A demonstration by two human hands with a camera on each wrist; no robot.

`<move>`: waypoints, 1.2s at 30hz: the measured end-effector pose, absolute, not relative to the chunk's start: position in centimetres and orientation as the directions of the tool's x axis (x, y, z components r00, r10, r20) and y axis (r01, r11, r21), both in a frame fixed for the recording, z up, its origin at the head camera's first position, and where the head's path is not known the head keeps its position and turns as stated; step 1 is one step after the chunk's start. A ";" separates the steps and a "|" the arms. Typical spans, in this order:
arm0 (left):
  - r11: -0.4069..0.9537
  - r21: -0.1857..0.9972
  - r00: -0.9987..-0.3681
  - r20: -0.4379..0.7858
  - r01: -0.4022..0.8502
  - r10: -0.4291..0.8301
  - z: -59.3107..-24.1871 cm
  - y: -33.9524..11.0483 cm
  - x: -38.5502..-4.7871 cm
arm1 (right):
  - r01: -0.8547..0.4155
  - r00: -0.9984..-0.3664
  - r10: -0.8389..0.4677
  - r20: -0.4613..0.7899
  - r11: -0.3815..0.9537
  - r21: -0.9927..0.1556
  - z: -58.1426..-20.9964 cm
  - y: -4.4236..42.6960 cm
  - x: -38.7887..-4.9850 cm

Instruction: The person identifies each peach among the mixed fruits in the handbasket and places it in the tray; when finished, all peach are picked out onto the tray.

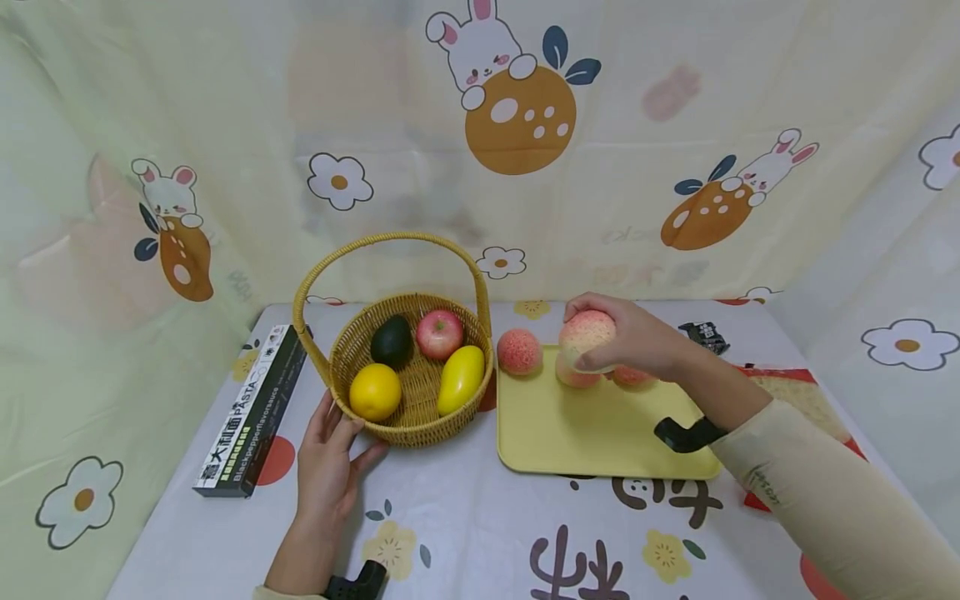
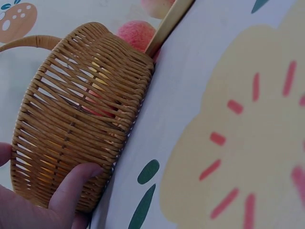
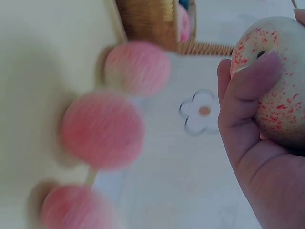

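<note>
My right hand [image 1: 626, 333] grips a pale peach [image 1: 585, 337] speckled with red, above the back of a yellow tray [image 1: 600, 437]. In the right wrist view, the thumb lies across the peach [image 3: 286, 102] beside its dark dot. Three more peaches rest along the tray's back: one on the left [image 1: 520, 352], one in the middle [image 1: 576, 375] and one on the right [image 1: 633, 377], partly hidden. My left hand [image 1: 327, 467] touches the near-left outside of a wicker basket [image 1: 423, 435], thumb against its wall in the left wrist view.
The basket holds an avocado [image 1: 392, 341], an apple [image 1: 439, 335], an orange [image 1: 376, 392] and a mango [image 1: 461, 380]; its tall handle [image 1: 390, 237] arches above. A pasta box [image 1: 251, 417] lies left. A red packet [image 1: 806, 392] and a small black packet [image 1: 703, 336] lie right.
</note>
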State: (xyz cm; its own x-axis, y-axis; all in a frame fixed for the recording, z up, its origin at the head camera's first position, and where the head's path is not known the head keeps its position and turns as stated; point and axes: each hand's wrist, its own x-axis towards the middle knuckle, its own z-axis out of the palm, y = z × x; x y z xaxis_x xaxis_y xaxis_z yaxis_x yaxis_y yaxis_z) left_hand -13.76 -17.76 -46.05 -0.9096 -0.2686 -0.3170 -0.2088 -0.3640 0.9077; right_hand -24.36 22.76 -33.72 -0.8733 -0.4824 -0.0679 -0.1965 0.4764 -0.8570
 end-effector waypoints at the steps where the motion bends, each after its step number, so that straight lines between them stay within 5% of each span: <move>1: -0.362 0.909 -0.910 -0.315 -0.207 -0.270 -46.1 -17.8 -13.8 | -0.189 -0.879 -0.471 -0.069 0.478 -0.858 -33.9 23.5 -24.2; 17: -0.381 0.895 -0.900 -0.345 -0.230 -0.265 -46.0 -17.7 -13.9 | 0.027 -0.957 -0.211 -0.198 0.616 -0.787 -39.8 33.5 -20.2; 36: -0.379 0.901 -0.907 -0.326 -0.212 -0.265 -46.3 -17.9 -13.9 | 0.051 -0.941 -0.218 -0.260 0.667 -0.743 -44.0 32.8 -19.2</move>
